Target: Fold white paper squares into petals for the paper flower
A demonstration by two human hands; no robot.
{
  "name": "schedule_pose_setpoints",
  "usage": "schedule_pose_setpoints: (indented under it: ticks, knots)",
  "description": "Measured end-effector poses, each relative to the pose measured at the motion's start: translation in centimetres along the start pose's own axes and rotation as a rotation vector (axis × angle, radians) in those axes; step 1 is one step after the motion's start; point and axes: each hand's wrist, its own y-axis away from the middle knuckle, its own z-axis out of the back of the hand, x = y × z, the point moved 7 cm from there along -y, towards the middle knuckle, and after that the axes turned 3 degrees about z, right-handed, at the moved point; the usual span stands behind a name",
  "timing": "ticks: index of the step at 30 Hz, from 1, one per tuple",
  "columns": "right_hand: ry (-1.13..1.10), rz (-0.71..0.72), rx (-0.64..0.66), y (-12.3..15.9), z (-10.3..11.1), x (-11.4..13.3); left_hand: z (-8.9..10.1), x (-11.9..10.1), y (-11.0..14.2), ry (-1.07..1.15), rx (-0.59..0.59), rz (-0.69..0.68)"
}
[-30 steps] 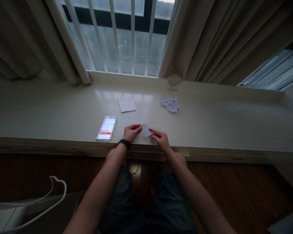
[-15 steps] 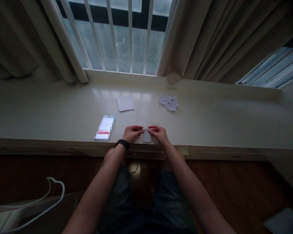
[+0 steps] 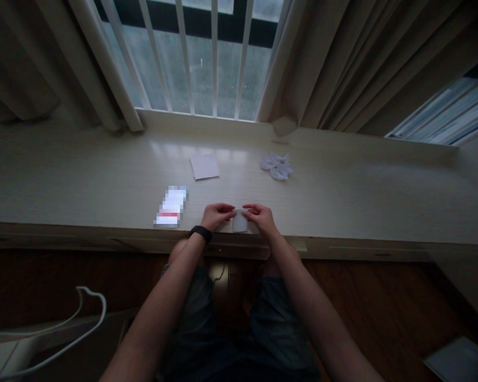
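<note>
A small white piece of paper is between my hands at the front edge of the white counter. My left hand, with a black band at the wrist, pinches the paper's upper left corner. At the upper right corner, the thumb and fingers of my right hand close on the same sheet. Farther back lie a square stack of white paper on the left and several folded white paper pieces on the right.
A phone with a lit, blurred screen lies left of my hands. Beige curtains and a barred window stand behind the counter. A white curved cable or tube is at lower left; a flat grey object lies on the floor at lower right.
The view has shifted very slightly. Both hands keep nearly the same hold on the small paper, with no clear change in its shape.
</note>
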Motion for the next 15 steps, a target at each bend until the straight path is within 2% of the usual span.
schedule_pose_setpoints:
  ticks: [15]
  knots:
    - [-0.071, -0.049, 0.030, 0.07, 0.04, -0.57, -0.20, -0.05, 0.14, -0.037, -0.007, -0.004]
